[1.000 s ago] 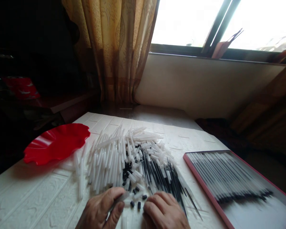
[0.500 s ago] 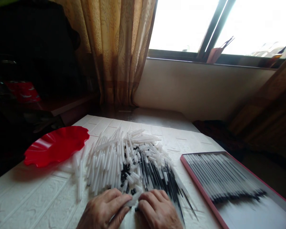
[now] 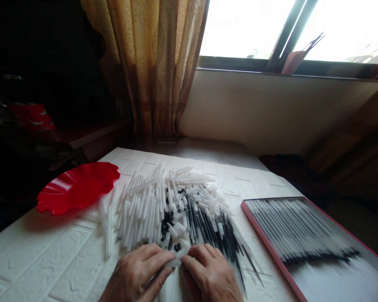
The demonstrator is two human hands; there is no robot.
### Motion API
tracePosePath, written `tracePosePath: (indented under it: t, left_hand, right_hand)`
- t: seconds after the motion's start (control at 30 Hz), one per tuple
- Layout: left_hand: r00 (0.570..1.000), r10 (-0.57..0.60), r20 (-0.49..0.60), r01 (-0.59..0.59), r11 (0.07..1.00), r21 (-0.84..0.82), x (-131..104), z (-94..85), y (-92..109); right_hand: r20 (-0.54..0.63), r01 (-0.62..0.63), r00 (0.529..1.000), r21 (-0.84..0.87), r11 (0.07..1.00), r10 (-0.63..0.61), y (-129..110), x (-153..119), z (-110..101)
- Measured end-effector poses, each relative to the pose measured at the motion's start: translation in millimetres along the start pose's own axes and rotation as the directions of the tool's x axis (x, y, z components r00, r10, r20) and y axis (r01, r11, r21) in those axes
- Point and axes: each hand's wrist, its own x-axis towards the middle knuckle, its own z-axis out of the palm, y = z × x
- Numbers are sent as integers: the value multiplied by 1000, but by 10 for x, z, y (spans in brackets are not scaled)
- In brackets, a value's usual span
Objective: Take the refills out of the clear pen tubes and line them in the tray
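At the near edge of the view, my left hand (image 3: 137,272) pinches a small translucent white plastic piece (image 3: 175,262) between thumb and fingers. The fingertips of my right hand (image 3: 211,272) are closed at the other end of that piece; whatever else they grip is hidden. Just beyond my hands lie a few small black plugs (image 3: 177,247) and short clear pieces. Long white pen barrels (image 3: 141,218) are heaped ahead of my left hand. Dark, thin pen refills (image 3: 208,226) spread out ahead of my right hand.
A red wavy-rimmed plate (image 3: 78,188) sits at the table's left. To the right, a shallow pink-edged box (image 3: 264,239) holds a row of pens (image 3: 302,230) with black ends. The white brick-patterned tabletop (image 3: 66,251) runs back towards a curtain (image 3: 157,75) and a window.
My right fingertips have moved in against the end of the white piece. The black bit seen by my right fingers earlier is out of sight. The whole view has shifted slightly.
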Motion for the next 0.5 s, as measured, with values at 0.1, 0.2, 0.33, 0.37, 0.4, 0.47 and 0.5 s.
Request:
tracePosePath:
  t: [0.1, 0.2, 0.33, 0.37, 0.4, 0.47, 0.5]
  left_hand:
    - [1000, -11, 18, 11, 1000, -2, -11, 7, 2]
    - [998, -37, 45, 37, 999, 5, -52, 44, -6]
    - [994, -72, 80, 72, 997, 9, -95, 85, -13]
    - [994, -72, 86, 71, 997, 10, -95, 87, -13]
    - [994, -70, 86, 69, 998, 12, -91, 85, -13]
    - [995, -57, 85, 56, 998, 16, -76, 76, -14]
    - [995, -49, 82, 48, 999, 19, -67, 70, -16]
  right_hand:
    - [14, -97, 995, 29, 995, 97, -7, -79, 79]
    - [114, -177, 978, 17, 984, 174, -22, -97, 47]
    - [196, -202, 960, -1, 979, 198, -16, -75, -27]
    - [206, -196, 959, -3, 981, 193, -6, -78, -24]
    - [205, -190, 961, -10, 982, 188, 6, -86, -11]
    - [174, -171, 969, -27, 985, 174, 29, -111, 33]
    - [147, -165, 975, -37, 986, 169, 37, -124, 56]
